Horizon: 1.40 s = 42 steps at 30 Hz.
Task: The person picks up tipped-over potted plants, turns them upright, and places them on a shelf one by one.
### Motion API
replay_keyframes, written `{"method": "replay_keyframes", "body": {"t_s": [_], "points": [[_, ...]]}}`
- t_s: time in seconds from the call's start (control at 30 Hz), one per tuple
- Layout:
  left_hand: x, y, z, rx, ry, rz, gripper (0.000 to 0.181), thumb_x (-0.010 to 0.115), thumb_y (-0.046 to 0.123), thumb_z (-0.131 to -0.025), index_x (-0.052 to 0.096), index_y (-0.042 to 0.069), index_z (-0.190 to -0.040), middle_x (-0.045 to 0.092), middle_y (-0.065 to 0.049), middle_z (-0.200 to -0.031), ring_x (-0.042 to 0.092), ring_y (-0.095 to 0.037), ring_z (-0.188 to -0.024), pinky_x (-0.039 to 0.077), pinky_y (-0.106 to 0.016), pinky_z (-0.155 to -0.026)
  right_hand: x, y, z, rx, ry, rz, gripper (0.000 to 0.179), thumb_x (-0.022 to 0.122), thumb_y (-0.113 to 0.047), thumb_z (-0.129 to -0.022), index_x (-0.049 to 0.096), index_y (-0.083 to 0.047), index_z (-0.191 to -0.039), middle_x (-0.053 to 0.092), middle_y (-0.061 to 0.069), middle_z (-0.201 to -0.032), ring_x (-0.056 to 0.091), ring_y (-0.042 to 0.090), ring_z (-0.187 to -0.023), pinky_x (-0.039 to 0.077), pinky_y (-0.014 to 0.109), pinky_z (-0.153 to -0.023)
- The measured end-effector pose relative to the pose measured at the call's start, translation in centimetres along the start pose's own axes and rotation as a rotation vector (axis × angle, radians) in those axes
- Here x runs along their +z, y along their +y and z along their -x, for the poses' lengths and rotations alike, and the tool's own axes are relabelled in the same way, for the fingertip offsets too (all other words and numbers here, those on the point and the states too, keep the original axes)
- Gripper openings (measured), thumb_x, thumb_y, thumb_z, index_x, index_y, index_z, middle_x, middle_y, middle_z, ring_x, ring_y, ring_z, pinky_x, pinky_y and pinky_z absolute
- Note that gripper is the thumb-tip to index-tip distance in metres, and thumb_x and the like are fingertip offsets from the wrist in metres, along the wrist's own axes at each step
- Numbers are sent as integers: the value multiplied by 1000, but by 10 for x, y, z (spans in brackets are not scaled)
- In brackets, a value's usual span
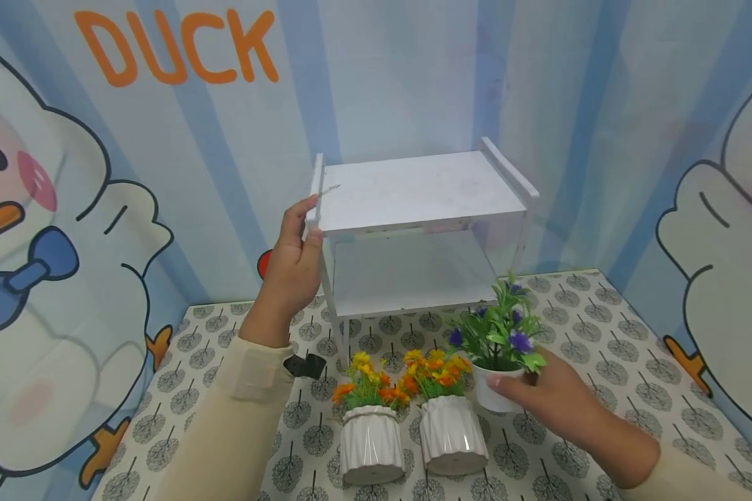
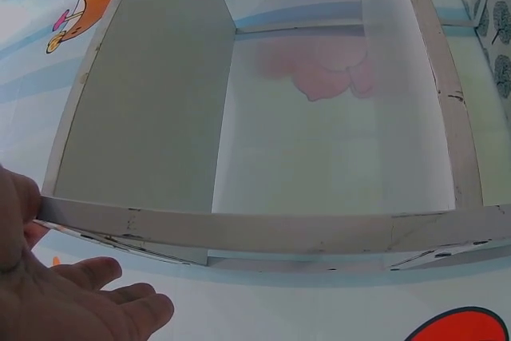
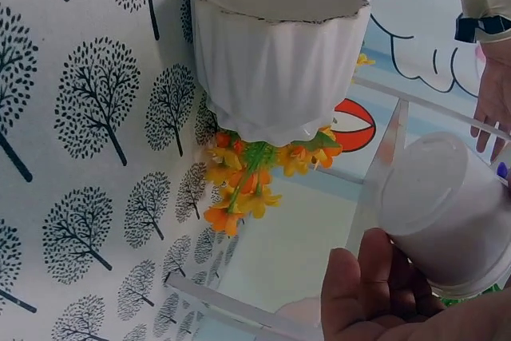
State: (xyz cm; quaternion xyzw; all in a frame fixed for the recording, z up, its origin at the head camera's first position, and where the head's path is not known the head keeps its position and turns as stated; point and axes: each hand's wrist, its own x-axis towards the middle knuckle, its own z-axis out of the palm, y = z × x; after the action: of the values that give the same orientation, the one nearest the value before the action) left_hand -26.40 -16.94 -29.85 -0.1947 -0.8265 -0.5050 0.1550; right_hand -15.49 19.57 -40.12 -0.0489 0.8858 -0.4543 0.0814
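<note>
My left hand (image 1: 297, 261) grips the left side of a white two-tier shelf (image 1: 413, 188), its thumb and forefinger at the upper front corner. In the left wrist view the other fingers (image 2: 132, 301) of that hand stand away from the frame. My right hand (image 1: 558, 396) holds a small potted plant (image 1: 498, 390) with purple flowers and green leaves by its smooth white pot. It is held in front of the shelf's lower right. From below, the right wrist view shows the base of this pot (image 3: 423, 181) and the fingers beside it.
Two ribbed white pots, a left one (image 1: 372, 445) and a right one (image 1: 454, 435) with yellow and orange flowers, lie tipped toward the shelf on the tree-patterned cloth (image 1: 225, 390). A duck-printed backdrop (image 1: 401, 76) rises behind the shelf and at both sides.
</note>
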Motion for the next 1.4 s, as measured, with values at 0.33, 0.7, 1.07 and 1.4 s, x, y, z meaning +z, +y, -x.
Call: {"method": "replay_keyframes", "body": {"t_s": [0.33,0.7,1.07,1.4], "points": [[-2,0,-1,-9,-4,-6,48,32,21,-117,22,19,-165,11,-12,-177,14,-32,-162,30,-63,-122,6,-8,-4,-162,81,109,92,78,-49,-94,39,2,-160,54,29,-151,60,50,-129,53,65,-98],[-2,0,-1,-3,-11,-10,49,32,20,-117,22,16,-165,13,-14,-176,13,-32,-163,25,-62,-125,17,-10,-17,-330,146,33,84,84,-32,-92,43,-3,-159,62,22,-144,61,48,-129,51,65,-102],[-2,1,1,-41,-22,-13,50,32,25,-118,21,22,-166,12,-11,-177,10,-30,-163,24,-60,-126,26,-18,-29,-299,112,-15,91,82,-35,-94,33,-2,-163,48,28,-156,49,53,-140,42,71,-108],[-3,1,0,-48,-23,-28,51,32,25,-117,20,23,-167,12,-11,-177,11,-31,-163,23,-61,-126,35,-33,-47,-347,144,43,88,83,-37,-93,40,1,-159,54,29,-150,54,51,-136,45,68,-108]]}}
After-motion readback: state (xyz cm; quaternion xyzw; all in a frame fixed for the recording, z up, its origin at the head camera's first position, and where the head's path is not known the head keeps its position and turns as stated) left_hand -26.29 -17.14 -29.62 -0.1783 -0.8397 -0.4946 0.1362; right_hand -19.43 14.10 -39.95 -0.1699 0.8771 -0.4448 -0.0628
